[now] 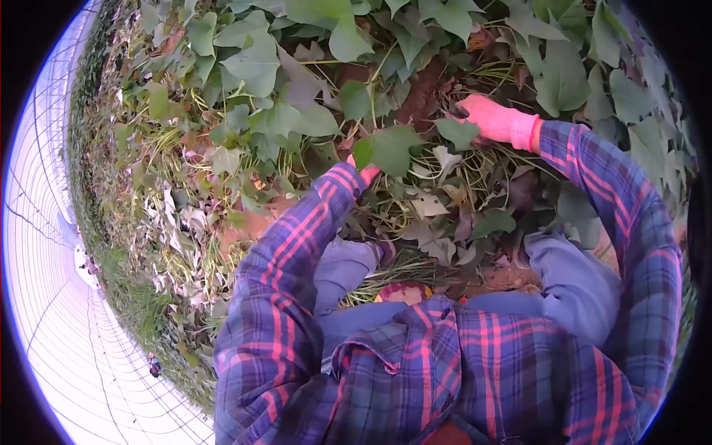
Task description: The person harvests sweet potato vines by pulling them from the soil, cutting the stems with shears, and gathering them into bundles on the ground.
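Note:
My right hand [498,124], in a pink glove, reaches into leafy vines [482,159] in the upper right of the head view. Its fingers look curled, and a leaf [457,132] covers part of them. What they grip, if anything, I cannot make out. My left hand [368,173] is mostly behind a broad green leaf [391,150]; only a pink patch shows near the cuff and its fingers are hidden. Between the two hands lie tangled pale stems and a strip of reddish-brown soil [424,95].
I am low to the ground, with my bent knees [567,271] on either side of cut-looking stems and wilted leaves [430,233]. A red and yellow item [404,292] shows between my legs. A greenhouse wall [44,259] curves along the left, with a distant person [154,365] beside it.

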Demonstrator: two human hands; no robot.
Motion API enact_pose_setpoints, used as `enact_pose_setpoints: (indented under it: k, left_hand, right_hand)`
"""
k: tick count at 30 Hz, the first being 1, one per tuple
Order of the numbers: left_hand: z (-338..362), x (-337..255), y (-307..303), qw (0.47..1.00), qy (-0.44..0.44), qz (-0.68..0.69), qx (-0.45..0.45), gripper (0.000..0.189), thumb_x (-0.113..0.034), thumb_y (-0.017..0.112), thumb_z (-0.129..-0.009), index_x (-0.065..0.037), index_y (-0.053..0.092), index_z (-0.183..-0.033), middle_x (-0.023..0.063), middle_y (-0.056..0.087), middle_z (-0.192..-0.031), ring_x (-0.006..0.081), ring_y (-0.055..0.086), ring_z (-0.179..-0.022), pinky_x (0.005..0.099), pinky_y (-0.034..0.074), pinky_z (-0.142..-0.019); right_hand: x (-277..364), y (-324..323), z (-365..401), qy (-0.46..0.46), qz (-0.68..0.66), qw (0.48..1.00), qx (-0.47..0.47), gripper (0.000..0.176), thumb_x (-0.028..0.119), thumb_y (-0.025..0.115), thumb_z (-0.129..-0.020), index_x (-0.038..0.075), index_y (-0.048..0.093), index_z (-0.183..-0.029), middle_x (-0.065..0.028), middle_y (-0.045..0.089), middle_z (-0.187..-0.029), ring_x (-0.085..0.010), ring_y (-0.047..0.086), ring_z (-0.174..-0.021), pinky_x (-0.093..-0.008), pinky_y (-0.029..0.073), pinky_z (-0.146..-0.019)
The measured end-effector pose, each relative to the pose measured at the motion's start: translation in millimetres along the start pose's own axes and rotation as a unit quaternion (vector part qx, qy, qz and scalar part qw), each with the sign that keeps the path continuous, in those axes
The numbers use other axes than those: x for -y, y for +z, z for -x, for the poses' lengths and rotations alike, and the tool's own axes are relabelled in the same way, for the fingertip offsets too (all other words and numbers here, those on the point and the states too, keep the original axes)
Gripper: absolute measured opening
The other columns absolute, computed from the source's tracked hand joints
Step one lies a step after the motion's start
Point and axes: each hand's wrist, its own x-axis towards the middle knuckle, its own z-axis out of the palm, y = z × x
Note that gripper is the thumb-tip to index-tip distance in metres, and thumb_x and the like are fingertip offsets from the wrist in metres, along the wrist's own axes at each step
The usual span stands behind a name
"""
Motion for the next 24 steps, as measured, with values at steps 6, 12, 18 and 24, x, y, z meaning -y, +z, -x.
enact_pose_setpoints:
  k: [6, 12, 18, 24]
  left_hand:
    - [95.9, -46.1, -51.4, 0.993, -0.024, -0.015, 0.116, 0.05, -0.015, 0.066, -0.076, -0.003, 0.049, -0.122, 0.0164, 0.053, -0.12, 0.031, 0.053, -0.109, 0.0372, 0.043, -0.092]
    - [142.6, -75.5, -85.3, 0.994, -0.021, -0.081, 0.07, 0.04, -0.008, 0.067, -0.075, -0.009, 0.057, -0.113, 0.0179, 0.051, -0.118, 0.0333, 0.054, -0.104, 0.0391, 0.045, -0.088]
    - [122.8, -115.2, -89.4, 0.9, 0.064, -0.43, 0.029, 0.044, -0.009, 0.064, -0.068, -0.017, 0.058, -0.111, 0.0168, 0.048, -0.121, 0.0362, 0.05, -0.101, 0.0449, 0.044, -0.079]
    - [118.0, -177.0, -89.6, 0.826, 0.098, -0.548, 0.087, 0.038, -0.021, 0.059, -0.074, -0.025, 0.059, -0.111, 0.0097, 0.052, -0.108, 0.0316, 0.05, -0.099, 0.0443, 0.042, -0.077]
  right_hand:
    - [27.3, -2.5, 47.7, 0.057, 0.135, 0.988, 0.047, 0.023, 0.026, 0.052, -0.086, 0.004, 0.054, -0.083, -0.0077, 0.05, -0.057, -0.0185, 0.049, -0.053, -0.0345, 0.039, -0.053]
    - [14.1, 3.7, 54.7, -0.017, 0.189, 0.982, 0.022, 0.014, 0.019, 0.048, -0.087, 0.006, 0.052, -0.089, -0.0084, 0.046, -0.053, -0.0215, 0.044, -0.046, -0.035, 0.038, -0.049]
    - [22.9, 3.4, 57.0, -0.017, 0.196, 0.98, 0.008, 0.014, 0.019, 0.049, -0.085, 0.005, 0.052, -0.087, -0.0066, 0.046, -0.053, -0.0177, 0.046, -0.047, -0.0329, 0.038, -0.051]
    - [6.4, 0.1, 66.3, -0.088, 0.319, 0.943, 0.038, 0.018, 0.021, 0.05, -0.084, 0.005, 0.056, -0.09, -0.0125, 0.054, -0.059, -0.0305, 0.054, -0.057, -0.0405, 0.042, -0.058]
